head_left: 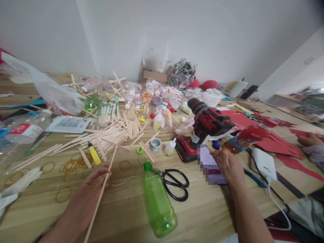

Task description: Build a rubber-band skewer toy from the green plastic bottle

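My left grip [91, 184] clamps the stick [101, 192] at eight o'clock, pinched partway along, likely for balance. My right grip [230, 165] is at the phone [218, 174], four o'clock; whether clamped, I cannot tell. Bottle [158, 199] at six, presumably for reach.

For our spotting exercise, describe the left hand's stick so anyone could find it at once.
On the table, find the heap of flat sticks left of the drill. Nearer the camera, the left hand holds a slim stick. Unlike the heaped ones, it is gripped, not lying loose.
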Demonstrator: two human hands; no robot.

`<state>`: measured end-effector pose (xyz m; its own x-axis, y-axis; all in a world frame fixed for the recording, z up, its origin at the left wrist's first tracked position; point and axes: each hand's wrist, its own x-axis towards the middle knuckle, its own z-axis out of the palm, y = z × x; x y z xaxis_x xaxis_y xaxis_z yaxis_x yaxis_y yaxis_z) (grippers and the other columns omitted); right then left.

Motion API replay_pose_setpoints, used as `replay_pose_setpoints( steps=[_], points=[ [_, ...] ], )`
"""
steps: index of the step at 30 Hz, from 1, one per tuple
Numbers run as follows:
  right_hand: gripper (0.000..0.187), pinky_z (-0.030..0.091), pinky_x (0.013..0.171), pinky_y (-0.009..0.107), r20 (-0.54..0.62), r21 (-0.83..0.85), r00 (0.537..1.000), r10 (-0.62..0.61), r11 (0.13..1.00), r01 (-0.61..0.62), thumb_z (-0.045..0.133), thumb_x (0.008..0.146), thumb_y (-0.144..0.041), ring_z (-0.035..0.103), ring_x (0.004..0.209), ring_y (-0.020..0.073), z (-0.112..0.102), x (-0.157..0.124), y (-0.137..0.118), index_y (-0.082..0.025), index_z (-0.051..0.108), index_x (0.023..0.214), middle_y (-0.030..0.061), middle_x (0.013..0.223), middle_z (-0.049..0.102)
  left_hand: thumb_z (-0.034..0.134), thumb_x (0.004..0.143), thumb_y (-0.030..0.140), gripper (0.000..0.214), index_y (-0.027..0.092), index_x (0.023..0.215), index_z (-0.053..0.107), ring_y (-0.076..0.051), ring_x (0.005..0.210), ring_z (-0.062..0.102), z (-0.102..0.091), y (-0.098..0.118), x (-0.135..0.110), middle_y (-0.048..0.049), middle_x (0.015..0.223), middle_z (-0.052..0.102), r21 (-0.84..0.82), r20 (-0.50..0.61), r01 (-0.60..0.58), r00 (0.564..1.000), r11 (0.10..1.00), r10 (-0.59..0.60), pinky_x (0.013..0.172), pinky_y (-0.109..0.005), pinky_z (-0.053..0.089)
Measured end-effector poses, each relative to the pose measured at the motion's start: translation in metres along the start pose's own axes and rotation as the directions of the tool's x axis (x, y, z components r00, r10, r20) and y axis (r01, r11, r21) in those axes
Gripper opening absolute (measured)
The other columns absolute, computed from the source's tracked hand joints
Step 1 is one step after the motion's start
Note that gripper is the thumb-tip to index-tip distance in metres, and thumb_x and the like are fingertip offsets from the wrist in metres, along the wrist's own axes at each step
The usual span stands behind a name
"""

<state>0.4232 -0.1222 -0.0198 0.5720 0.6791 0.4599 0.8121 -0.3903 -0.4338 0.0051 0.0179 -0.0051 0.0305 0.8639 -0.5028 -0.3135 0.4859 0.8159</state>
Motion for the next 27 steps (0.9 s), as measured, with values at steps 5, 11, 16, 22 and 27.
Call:
replay_pose_setpoints(
  steps=[5,11,16,22,27],
  points=[
    [0.067,0.049,0.078,0.043,-0.009,-0.007,1.000,0.012,1.000,-0.012,0.017,0.092,-0.065,0.066,0.080,0.0294,-0.001,-0.001,-0.002,-0.022,0.064,0.070,0.0145,0.078,0.073,0.076,0.027,0.017,0.028,0.024,0.053,0.071,-0.015,0.077,0.053,0.006,0.005,-0.005,0.0045,0.075,0.067,0.000,-0.022,0.016,1.000,1.000,-0.016,0.059,-0.018,0.044],
    [0.069,0.046,0.073,0.040,0.025,-0.012,1.000,0.016,1.000,-0.016,0.016,0.095,-0.063,0.065,0.078,0.0280,0.003,-0.003,0.003,-0.022,0.066,0.071,0.0123,0.081,0.074,0.079,0.028,0.021,0.029,0.023,0.055,0.069,-0.016,0.077,0.053,0.006,0.006,-0.005,0.0029,0.077,0.067,0.009,-0.043,0.006,0.999,1.000,-0.006,0.059,-0.021,0.043],
    [0.065,0.046,0.067,0.037,0.046,0.001,0.999,0.020,1.000,-0.020,0.018,0.096,-0.061,0.066,0.076,0.0267,0.006,-0.002,0.008,-0.021,0.065,0.077,0.0122,0.082,0.074,0.082,0.030,0.023,0.031,0.024,0.059,0.071,-0.014,0.075,0.053,-0.002,-0.003,0.002,0.0045,0.080,0.068,0.004,0.008,-0.024,1.000,1.000,0.024,0.061,-0.020,0.044],
    [0.062,0.047,0.072,0.040,0.025,0.014,1.000,0.016,1.000,-0.016,0.021,0.096,-0.060,0.067,0.085,0.0295,0.007,-0.004,0.012,-0.020,0.066,0.082,0.0140,0.087,0.075,0.083,0.026,0.022,0.033,0.023,0.057,0.072,-0.014,0.077,0.054,-0.001,-0.001,0.000,0.0039,0.079,0.068,-0.005,-0.021,-0.006,1.000,1.000,0.006,0.062,-0.019,0.044],
    [0.063,0.048,0.074,0.040,0.024,0.034,1.000,-0.010,0.999,0.009,0.020,0.096,-0.061,0.067,0.086,0.0287,0.007,-0.003,0.008,-0.021,0.066,0.080,0.0124,0.088,0.074,0.084,0.031,0.025,0.032,0.024,0.061,0.073,-0.014,0.074,0.054,-0.006,-0.006,0.003,0.0044,0.079,0.068,0.020,0.012,-0.041,0.999,0.999,0.041,0.062,-0.019,0.044]
  ],
)
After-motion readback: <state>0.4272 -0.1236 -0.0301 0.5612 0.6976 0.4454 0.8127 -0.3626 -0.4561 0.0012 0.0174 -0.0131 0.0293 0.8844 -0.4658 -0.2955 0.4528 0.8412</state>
